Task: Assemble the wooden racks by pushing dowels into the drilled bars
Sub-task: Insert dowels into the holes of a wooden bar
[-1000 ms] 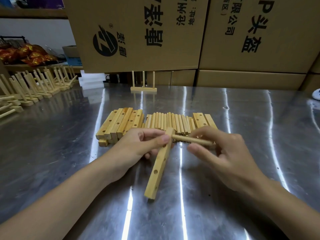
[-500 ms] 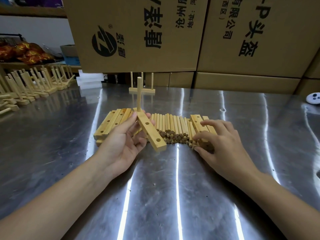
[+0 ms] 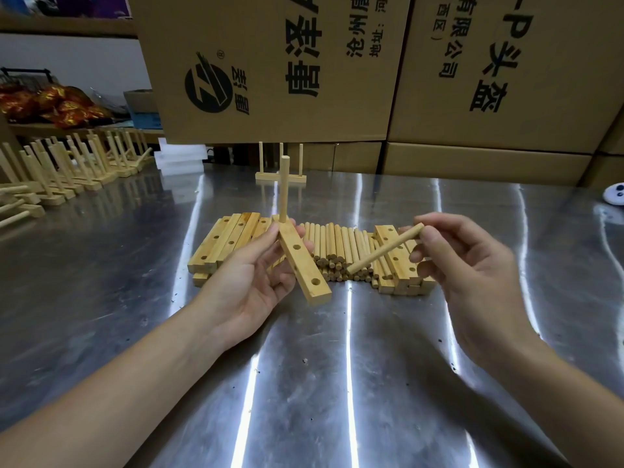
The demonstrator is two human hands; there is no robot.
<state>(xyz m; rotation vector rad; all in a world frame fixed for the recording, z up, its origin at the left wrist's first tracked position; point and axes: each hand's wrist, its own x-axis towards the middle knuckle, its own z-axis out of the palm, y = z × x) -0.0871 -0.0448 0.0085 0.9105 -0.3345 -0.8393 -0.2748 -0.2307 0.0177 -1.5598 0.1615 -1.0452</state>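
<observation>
My left hand (image 3: pixel 250 282) holds a drilled wooden bar (image 3: pixel 304 265) above the steel table, its near end pointing toward me. One dowel (image 3: pixel 284 187) stands upright in the bar's far hole; two holes nearer me show open. My right hand (image 3: pixel 472 265) pinches a loose dowel (image 3: pixel 385 248) by its upper end, slanting down-left toward the bar but apart from it. Behind both hands lies a row of loose dowels (image 3: pixel 337 244), with a stack of drilled bars (image 3: pixel 226 241) to its left and more drilled bars (image 3: pixel 398 265) to its right.
A finished rack (image 3: pixel 281 170) stands at the back centre. Several assembled racks (image 3: pixel 67 167) line the far left of the steel table (image 3: pixel 320 383). Big cardboard boxes (image 3: pixel 337 62) wall off the rear. A small white object (image 3: pixel 614 197) sits at the right edge.
One second ago my right hand was pushing a dowel into the bar's end. The bar then turned so that dowel stands upright, and my right hand picked a new dowel from the pile.
</observation>
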